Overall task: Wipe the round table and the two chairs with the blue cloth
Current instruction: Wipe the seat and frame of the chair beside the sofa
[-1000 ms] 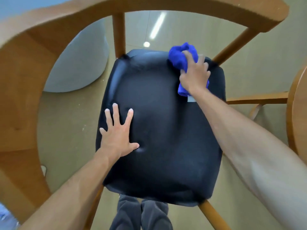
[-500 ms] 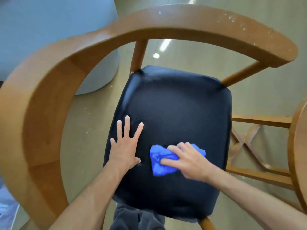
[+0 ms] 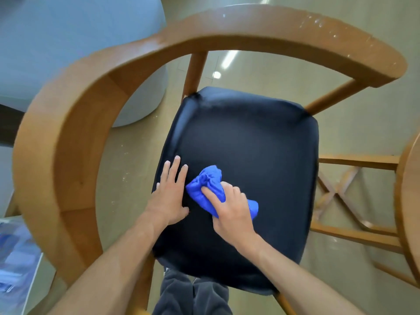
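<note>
The right hand (image 3: 229,205), fingers curled over the bunched blue cloth (image 3: 210,187) and pressing it down, has swept from the seat's upper right corner to the lower middle of the frame, right beside the left hand (image 3: 169,196), which stays flat and spread on the black seat (image 3: 250,144). So one pass over this chair looks done, I'd say, the left strip under that bracing palm excepted. The curved wooden backrest (image 3: 68,137) arches over upper left, unwiped as far as I can judge; the round table (image 3: 409,201) shows only as an edge at far right.
</note>
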`<state>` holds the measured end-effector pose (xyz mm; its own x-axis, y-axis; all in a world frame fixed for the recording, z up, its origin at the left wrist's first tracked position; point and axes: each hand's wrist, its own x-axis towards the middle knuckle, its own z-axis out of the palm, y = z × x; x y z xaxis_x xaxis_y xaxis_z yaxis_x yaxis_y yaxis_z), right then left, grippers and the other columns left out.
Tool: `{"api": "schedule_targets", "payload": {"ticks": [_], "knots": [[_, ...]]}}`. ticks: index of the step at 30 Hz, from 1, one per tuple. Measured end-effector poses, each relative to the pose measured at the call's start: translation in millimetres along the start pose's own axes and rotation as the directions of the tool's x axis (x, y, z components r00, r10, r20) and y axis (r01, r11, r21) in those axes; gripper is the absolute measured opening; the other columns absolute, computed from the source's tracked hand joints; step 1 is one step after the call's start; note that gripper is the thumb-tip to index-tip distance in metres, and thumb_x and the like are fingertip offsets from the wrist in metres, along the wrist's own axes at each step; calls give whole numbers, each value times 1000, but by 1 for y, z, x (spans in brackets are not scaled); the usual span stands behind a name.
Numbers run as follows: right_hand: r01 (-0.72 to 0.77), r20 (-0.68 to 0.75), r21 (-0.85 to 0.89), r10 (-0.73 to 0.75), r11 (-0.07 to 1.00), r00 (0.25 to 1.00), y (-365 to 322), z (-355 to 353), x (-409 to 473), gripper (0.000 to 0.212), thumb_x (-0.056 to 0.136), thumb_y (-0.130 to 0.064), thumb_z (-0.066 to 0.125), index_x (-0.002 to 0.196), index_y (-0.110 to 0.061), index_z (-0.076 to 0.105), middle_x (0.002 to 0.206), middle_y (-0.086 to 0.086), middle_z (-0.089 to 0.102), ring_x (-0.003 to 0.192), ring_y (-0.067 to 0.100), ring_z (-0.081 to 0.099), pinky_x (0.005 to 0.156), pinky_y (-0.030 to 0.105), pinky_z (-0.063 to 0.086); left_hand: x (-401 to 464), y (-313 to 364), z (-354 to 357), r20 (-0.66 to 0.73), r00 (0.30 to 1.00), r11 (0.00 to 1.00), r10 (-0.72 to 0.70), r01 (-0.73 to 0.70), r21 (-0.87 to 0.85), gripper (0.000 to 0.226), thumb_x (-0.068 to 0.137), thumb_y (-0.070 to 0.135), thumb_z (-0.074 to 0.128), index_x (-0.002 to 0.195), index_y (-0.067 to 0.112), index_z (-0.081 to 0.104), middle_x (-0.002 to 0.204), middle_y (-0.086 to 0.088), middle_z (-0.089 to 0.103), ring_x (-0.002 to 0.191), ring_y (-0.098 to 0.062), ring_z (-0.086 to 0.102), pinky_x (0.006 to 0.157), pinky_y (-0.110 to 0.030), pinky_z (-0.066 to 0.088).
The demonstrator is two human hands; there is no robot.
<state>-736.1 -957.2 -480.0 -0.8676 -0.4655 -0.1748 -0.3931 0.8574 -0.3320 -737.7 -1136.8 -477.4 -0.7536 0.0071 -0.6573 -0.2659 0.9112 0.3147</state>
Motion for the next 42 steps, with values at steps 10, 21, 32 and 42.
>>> {"api": "schedule_targets", "payload": {"ticks": [10, 21, 32, 42], "knots": [[-314, -141, 194, 343, 930, 929, 103, -30, -16, 53, 92, -41, 36, 136, -17, 51, 142, 10, 43, 132, 25, 37, 107, 44, 32, 5, 52, -7, 100, 682, 530, 724, -643, 553, 85, 74, 53, 62, 149, 27, 29, 154, -14, 30, 142, -38, 27, 114, -59, 18], [-285, -254, -72, 259, 956, 932, 128, 22, -36, 46, 94, -31, 40, 136, -13, 51, 149, 17, 35, 140, 33, 30, 111, 47, 29, -9, 44, 52, -102, 589, 490, 801, -548, 678, 66, 69, 15, 63, 131, 32, 47, 101, -13, 61, 66, -27, 47, 63, -39, 45], [-289, -305, -101, 246, 952, 920, 134, 34, -34, 49, 91, -33, 40, 137, -18, 44, 150, 15, 32, 140, 33, 29, 113, 47, 23, 109, 0, -70, -510, 858, 991, 58, 12, 133, 58, 91, 36, 58, 145, 29, 36, 117, -19, 41, 89, -39, 51, 73, -50, 47], [-312, -275, -90, 277, 946, 920, 129, 29, -35, 50, 90, -34, 38, 137, -17, 45, 150, 15, 32, 140, 33, 27, 111, 48, 23, -17, 19, 30, 146, 706, 543, 693, -644, 540, 64, 57, 38, 78, 118, 35, 56, 89, -7, 60, 58, -21, 51, 38, -23, 41]]}}
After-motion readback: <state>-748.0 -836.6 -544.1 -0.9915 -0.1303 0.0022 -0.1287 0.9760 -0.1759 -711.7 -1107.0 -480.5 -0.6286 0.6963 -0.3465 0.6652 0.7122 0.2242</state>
